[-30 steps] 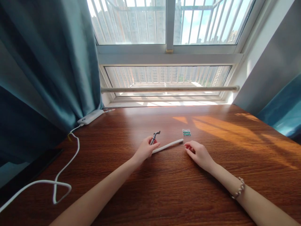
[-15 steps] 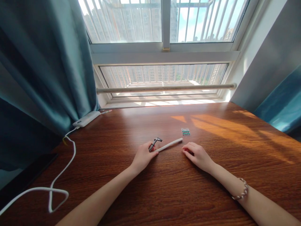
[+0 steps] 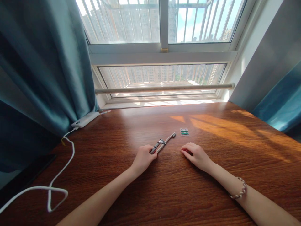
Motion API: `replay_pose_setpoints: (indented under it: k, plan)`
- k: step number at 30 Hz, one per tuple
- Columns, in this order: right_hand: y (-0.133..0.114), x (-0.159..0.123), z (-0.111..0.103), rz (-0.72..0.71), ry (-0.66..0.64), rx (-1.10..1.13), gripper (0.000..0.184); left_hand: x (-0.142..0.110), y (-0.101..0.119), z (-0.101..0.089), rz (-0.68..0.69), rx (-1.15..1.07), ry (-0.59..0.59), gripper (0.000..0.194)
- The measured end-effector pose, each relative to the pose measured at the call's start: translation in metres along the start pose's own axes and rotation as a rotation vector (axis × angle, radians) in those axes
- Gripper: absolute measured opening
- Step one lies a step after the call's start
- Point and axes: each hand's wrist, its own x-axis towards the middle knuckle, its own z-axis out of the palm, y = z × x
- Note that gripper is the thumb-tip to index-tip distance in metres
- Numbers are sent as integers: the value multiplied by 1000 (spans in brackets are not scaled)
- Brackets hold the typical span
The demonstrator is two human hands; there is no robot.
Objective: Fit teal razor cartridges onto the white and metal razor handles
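My left hand [image 3: 142, 158] rests on the brown wooden table [image 3: 164, 194], its grip closed around the near end of a slim dark-and-silver razor handle [image 3: 158, 146], which lies flat and points away toward the window. Alongside it, touching, lies one thin white stick [image 3: 168, 139], its far tip reaching past the handle. My right hand [image 3: 197, 156] lies just to the right, fingers loosely curled with the tips on the wood, holding nothing. Beyond it lies one small pack of green-striped razor cartridges [image 3: 184, 132]. One of each, two hands.
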Motion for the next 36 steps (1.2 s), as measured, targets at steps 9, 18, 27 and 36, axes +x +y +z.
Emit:
replay_pose_setpoints:
  k: [9, 18, 27, 36]
  plan:
    - [-17, 1, 16, 308, 21, 447, 31, -14, 24, 21, -410, -664, -194, 26]
    - [-42, 8, 34, 522, -119, 296, 32, -40, 47, 50, -288, -667, -192, 29]
    - [-19, 38, 9, 398, -18, -243, 18, -31, 33, 42, -321, -911, -92, 32]
    - [-22, 23, 15, 378, -121, -555, 27, -6, 10, 30, -257, -1077, -82, 30]
